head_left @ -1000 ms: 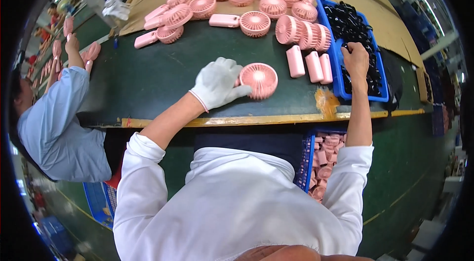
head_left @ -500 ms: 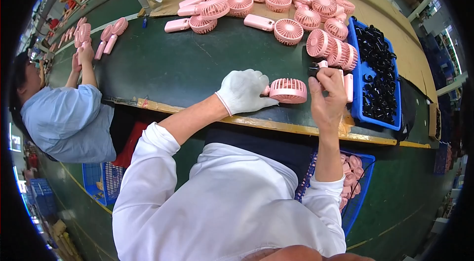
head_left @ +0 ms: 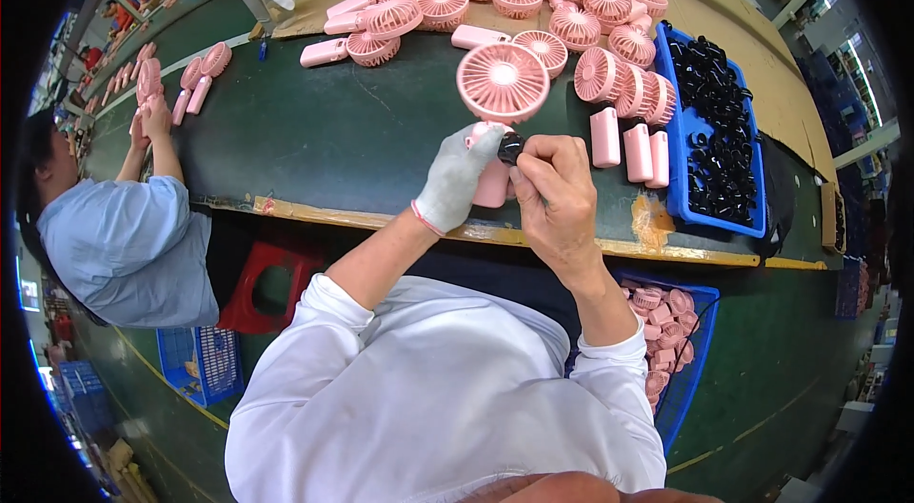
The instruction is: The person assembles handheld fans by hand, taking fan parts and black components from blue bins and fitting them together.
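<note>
My left hand (head_left: 449,181), in a white glove, grips a pink handheld fan (head_left: 502,82) by its neck, with the round grille up and the handle hanging below, partly hidden. At that neck my bare right hand (head_left: 562,203) pinches a small black glossy plastic piece (head_left: 511,148) between thumb and fingers. The piece touches the fan or lies right against it; which one I cannot tell. To the right of my hands lie three pink fans (head_left: 605,139) in a row, with black at their necks.
A blue tray (head_left: 678,189) of black pieces stands on the right. Many pink fans (head_left: 443,8) lie across the far table. Below the table edge is a blue crate (head_left: 703,351) of pink parts. On the left a co-worker (head_left: 124,236) in a blue shirt handles fans.
My left hand has raised and turned the fan so its grille faces up toward me. My right hand has moved left with the black piece, from beside the row of fans to the fan's neck.
</note>
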### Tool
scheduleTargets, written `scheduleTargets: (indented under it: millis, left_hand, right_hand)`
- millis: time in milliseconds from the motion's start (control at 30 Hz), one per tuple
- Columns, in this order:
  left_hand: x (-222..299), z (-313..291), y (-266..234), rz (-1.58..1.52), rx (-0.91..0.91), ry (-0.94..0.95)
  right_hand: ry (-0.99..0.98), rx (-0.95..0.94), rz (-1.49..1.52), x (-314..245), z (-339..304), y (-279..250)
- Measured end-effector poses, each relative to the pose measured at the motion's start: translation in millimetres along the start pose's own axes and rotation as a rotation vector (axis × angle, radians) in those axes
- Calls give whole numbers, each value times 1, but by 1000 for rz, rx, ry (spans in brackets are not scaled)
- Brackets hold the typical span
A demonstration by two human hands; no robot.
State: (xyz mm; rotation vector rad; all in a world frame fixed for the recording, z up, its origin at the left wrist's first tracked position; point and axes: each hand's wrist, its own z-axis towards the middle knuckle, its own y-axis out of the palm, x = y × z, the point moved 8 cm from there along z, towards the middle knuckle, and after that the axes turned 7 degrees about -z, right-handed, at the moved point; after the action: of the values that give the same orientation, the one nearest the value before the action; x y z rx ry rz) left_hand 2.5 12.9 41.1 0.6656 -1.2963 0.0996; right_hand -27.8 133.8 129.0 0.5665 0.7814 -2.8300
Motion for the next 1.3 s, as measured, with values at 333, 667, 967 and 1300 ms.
scheduleTargets:
  millis: [333, 667, 967, 1300]
  left_hand:
    - [-13, -5, 5, 442, -87, -134]
    - [-12, 8, 4, 458, -25, -74]
    - [-42, -3, 9, 65, -33, -245]
    - [-24, 25, 51, -26, -203, -325]
  right_hand:
    - [-64, -23, -271, 4, -9, -3]
    - [566, -48, 439, 83, -53, 16]
    - [851, 14, 669, 87, -47, 51]
    - [798, 23, 649, 115, -16, 7]
